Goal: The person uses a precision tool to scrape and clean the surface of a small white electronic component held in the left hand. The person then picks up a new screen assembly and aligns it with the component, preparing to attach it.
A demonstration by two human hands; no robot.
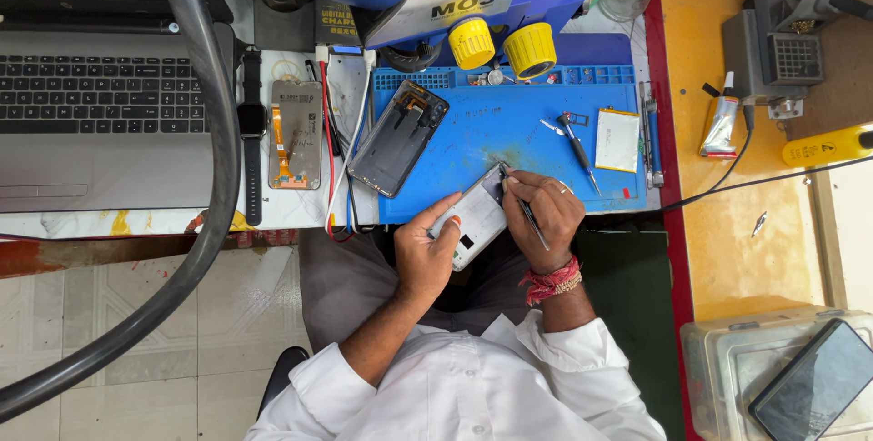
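Cluttered repair bench (273, 209): laptop (100, 123), blue mat (509, 145), microscope base with yellow knobs (530, 48); opened phone shell (398, 136), screen panel (296, 134), battery (617, 140), screwdriver (578, 146). Left hand (426, 255) clasps white phone (476, 216) at mat's near edge; right hand (544, 218) pinches thin tool (529, 214), tip at phone's top corner. Advice: steady phone, light pressure

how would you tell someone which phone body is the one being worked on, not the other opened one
Start at the blue mat on the bench. At its near edge, over the lap, the left hand cradles a phone while the right hand pokes a thin tool into its top corner. It shows a pale inner face and is held; the dark shell lies untouched at the mat's left edge.
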